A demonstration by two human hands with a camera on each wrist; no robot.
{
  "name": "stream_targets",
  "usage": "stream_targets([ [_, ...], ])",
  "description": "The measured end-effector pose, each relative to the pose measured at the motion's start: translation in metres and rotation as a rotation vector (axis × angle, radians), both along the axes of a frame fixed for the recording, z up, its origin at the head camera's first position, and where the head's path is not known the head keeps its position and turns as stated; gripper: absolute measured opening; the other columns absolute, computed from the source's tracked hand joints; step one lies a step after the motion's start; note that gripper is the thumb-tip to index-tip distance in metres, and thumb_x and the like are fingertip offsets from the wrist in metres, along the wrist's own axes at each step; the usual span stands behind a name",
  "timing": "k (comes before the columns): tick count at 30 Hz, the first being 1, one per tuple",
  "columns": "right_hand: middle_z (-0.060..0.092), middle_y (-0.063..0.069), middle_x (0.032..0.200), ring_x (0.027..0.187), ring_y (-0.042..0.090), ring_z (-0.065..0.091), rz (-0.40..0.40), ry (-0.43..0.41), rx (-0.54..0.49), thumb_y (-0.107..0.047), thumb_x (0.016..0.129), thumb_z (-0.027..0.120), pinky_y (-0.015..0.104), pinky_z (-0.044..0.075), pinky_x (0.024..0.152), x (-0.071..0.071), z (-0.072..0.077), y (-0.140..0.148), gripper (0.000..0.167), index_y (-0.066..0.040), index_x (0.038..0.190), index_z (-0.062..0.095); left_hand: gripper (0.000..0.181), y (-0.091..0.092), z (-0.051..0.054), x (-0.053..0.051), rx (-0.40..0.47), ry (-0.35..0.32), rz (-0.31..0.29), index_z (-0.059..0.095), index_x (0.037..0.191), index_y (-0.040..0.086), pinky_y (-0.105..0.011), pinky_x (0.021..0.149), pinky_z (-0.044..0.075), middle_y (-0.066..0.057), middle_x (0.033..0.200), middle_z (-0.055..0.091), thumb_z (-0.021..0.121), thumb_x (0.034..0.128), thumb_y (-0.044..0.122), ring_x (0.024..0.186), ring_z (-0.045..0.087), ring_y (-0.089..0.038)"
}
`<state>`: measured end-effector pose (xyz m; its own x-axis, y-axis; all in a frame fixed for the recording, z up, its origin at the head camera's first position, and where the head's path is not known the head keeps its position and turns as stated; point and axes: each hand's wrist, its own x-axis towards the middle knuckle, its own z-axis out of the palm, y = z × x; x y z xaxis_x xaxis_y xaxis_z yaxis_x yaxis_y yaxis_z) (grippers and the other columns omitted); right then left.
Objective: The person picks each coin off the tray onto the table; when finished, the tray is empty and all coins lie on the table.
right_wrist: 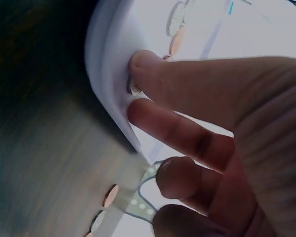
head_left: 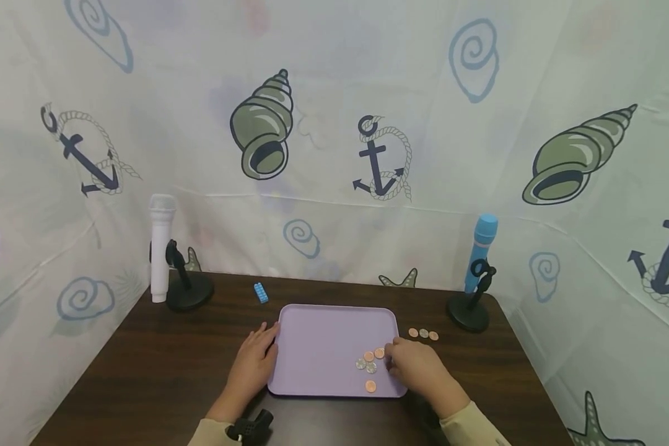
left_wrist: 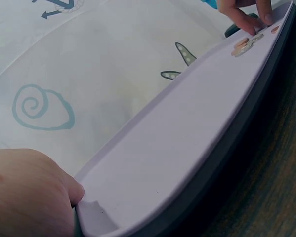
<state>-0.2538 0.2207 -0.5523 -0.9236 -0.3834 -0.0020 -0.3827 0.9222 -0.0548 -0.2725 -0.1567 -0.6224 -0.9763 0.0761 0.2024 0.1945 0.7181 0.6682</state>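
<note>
A shallow lilac tray point(head_left: 318, 350) lies on the dark wooden table. My left hand point(head_left: 249, 367) rests at its left edge, fingers stretched along the rim. Inside the tray's right side, my right hand point(head_left: 418, 370) reaches down; in the right wrist view its thumb and forefinger pinch a coin point(right_wrist: 134, 87) near the tray wall. Left of these fingertips lie several copper and silver coins, among them a silver coin point(head_left: 371, 368) and, nearer the front, a copper coin point(head_left: 370, 386). Beyond the tray's right rim, three coins sit in a row, a silver one point(head_left: 424, 333) between two copper ones.
A blue toy brick point(head_left: 261, 293) lies behind the tray's left corner. At the back left stands a white microphone point(head_left: 160, 254) by a black stand point(head_left: 189, 292); a blue microphone point(head_left: 479, 251) on another stand point(head_left: 468, 313) is at the back right. A patterned cloth hangs behind.
</note>
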Motion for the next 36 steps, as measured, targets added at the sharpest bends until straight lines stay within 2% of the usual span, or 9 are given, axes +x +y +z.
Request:
stream_targets([
  [5, 0.059, -0.011, 0.083, 0.068, 0.006, 0.051, -0.017, -0.063, -0.084, -0.019, 0.087, 0.091, 0.027, 0.047, 0.058, -0.004, -0.005, 0.006, 0.024, -0.023, 0.091, 0.068, 0.050, 0.001, 0.000, -0.001, 0.005, 0.003, 0.008, 0.056, 0.159, 0.006, -0.064, 0.136, 0.021, -0.013, 0.164, 0.056, 0.058, 0.1102, 0.016, 0.163, 0.038, -0.040],
  [10, 0.058, -0.015, 0.077, 0.066, 0.004, 0.051, -0.037, -0.047, -0.225, -0.015, 0.091, 0.087, 0.024, 0.043, 0.055, -0.002, -0.006, 0.013, 0.025, -0.025, 0.086, 0.064, 0.051, 0.002, -0.002, -0.002, 0.010, -0.027, -0.002, 0.053, 0.162, 0.008, -0.061, 0.138, 0.018, -0.010, 0.167, 0.053, 0.057, 0.1117, 0.018, 0.166, 0.034, -0.037],
  [15, 0.064, -0.020, 0.083, 0.078, 0.002, 0.056, -0.140, 0.067, -0.405, -0.017, 0.091, 0.089, 0.024, 0.052, 0.069, 0.002, -0.007, 0.031, 0.023, -0.031, 0.088, 0.071, 0.051, 0.002, -0.001, -0.003, 0.011, -0.016, 0.003, 0.053, 0.161, 0.008, -0.061, 0.138, 0.019, -0.010, 0.167, 0.054, 0.057, 0.1114, 0.018, 0.165, 0.035, -0.037],
  [20, 0.073, -0.012, 0.091, 0.086, 0.007, 0.065, -0.264, 0.178, -0.582, -0.018, 0.093, 0.087, 0.031, 0.058, 0.078, -0.001, -0.013, 0.067, 0.012, -0.025, 0.097, 0.079, 0.051, 0.001, 0.000, -0.001, 0.011, -0.013, 0.006, 0.054, 0.160, 0.007, -0.062, 0.137, 0.019, -0.011, 0.166, 0.055, 0.058, 0.1109, 0.018, 0.165, 0.036, -0.037],
  [23, 0.075, -0.008, 0.095, 0.084, 0.007, 0.064, -0.399, 0.085, -0.792, -0.025, 0.099, 0.082, 0.027, 0.055, 0.075, -0.002, -0.020, 0.092, 0.011, -0.017, 0.107, 0.081, 0.051, 0.000, 0.001, 0.000, 0.011, -0.018, 0.011, 0.054, 0.160, 0.007, -0.062, 0.137, 0.020, -0.011, 0.166, 0.055, 0.059, 0.1106, 0.017, 0.165, 0.037, -0.038],
  [27, 0.073, -0.006, 0.097, 0.069, 0.005, 0.054, -0.577, -0.190, -1.310, -0.031, 0.105, 0.075, 0.019, 0.043, 0.057, -0.003, -0.030, 0.116, 0.026, -0.009, 0.119, 0.077, 0.050, -0.001, 0.000, 0.001, 0.003, -0.006, 0.021, 0.056, 0.159, 0.006, -0.064, 0.136, 0.021, -0.013, 0.164, 0.057, 0.059, 0.1099, 0.016, 0.163, 0.038, -0.040],
  [30, 0.074, -0.006, 0.098, 0.063, 0.005, 0.049, -0.647, -0.308, -1.581, -0.028, 0.107, 0.073, 0.017, 0.038, 0.049, -0.003, -0.038, 0.125, 0.020, -0.012, 0.119, 0.076, 0.050, -0.002, -0.001, 0.001, -0.003, 0.003, 0.022, 0.056, 0.158, 0.005, -0.065, 0.136, 0.022, -0.014, 0.163, 0.057, 0.059, 0.1096, 0.015, 0.163, 0.039, -0.041],
  [33, 0.077, -0.008, 0.098, 0.061, 0.004, 0.050, -0.658, -0.287, -1.652, -0.025, 0.106, 0.074, 0.017, 0.041, 0.048, -0.002, -0.045, 0.130, 0.013, -0.018, 0.117, 0.074, 0.050, -0.002, -0.002, 0.000, -0.005, -0.005, 0.014, 0.055, 0.159, 0.006, -0.063, 0.136, 0.021, -0.012, 0.165, 0.056, 0.059, 0.1104, 0.016, 0.164, 0.038, -0.039],
  [36, 0.078, -0.008, 0.095, 0.060, 0.004, 0.051, -0.650, -0.219, -1.673, -0.023, 0.104, 0.077, 0.017, 0.043, 0.047, -0.002, -0.049, 0.131, 0.019, -0.014, 0.119, 0.070, 0.050, -0.001, -0.002, -0.001, -0.002, 0.010, 0.010, 0.056, 0.159, 0.007, -0.063, 0.136, 0.022, -0.011, 0.165, 0.056, 0.059, 0.1103, 0.016, 0.163, 0.038, -0.039],
])
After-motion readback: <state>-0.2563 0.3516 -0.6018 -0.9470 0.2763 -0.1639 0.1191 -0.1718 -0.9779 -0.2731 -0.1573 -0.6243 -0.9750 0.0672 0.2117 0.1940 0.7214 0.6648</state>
